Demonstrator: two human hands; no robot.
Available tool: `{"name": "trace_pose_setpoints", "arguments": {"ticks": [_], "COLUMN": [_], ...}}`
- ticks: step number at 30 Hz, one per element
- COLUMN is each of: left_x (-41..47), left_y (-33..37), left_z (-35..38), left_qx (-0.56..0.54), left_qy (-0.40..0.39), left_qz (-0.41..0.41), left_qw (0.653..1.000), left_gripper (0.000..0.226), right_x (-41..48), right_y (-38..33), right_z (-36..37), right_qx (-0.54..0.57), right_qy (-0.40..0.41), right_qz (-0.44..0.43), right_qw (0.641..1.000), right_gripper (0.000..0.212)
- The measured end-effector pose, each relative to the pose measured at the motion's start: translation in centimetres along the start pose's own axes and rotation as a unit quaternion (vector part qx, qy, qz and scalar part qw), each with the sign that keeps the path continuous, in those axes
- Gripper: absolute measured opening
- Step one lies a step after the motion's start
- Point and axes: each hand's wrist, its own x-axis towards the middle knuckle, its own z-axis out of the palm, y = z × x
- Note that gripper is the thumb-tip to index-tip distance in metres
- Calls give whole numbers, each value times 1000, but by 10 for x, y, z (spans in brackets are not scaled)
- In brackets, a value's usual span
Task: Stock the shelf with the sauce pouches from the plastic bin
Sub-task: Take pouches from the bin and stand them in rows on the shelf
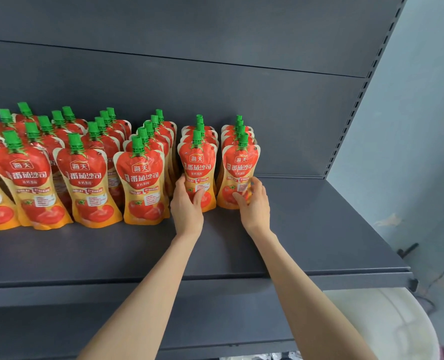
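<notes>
1. Head view: the shelf (306,229) carries files of pouches (85,178) running front to back. They stand upright with green caps up and labels facing out, presumably so the fronts read from the aisle.
2. The left hand (187,206) grips the foot of the left pouch (197,162), which heads the second-last file. The thumb lies across its front and the fingers curl round its left edge.
3. The right hand (256,206) holds the right pouch (240,165), at the front of the last file. The thumb is on the front and the fingers wrap its right edge.
4. Holding low at the wide base looks deliberate. It steadies a soft pouch and lets each be squared against the one behind.
5. Bare shelf lies to the right, with room for more files.
6. A white rounded thing (381,323) sits below the shelf at lower right. It may be the bin, but too little shows to say.
</notes>
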Motion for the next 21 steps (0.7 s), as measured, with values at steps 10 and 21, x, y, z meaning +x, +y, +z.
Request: {"name": "trace_pose_setpoints", "arguments": {"ticks": [10,21], "left_x": [4,-14], "left_y": [0,4], "left_z": [0,-4], "left_qx": [11,52], "left_qy": [-13,-24], "left_qz": [4,4], "left_qw": [1000,998], "left_gripper": [51,53], "right_x": [1,-11], "right_y": [-5,-9], "right_z": [-1,-10], "right_qx": [-62,-60], "right_qy": [-5,-35], "right_qz": [5,33], "right_qw": [998,997], "right_gripper": [56,65]}}
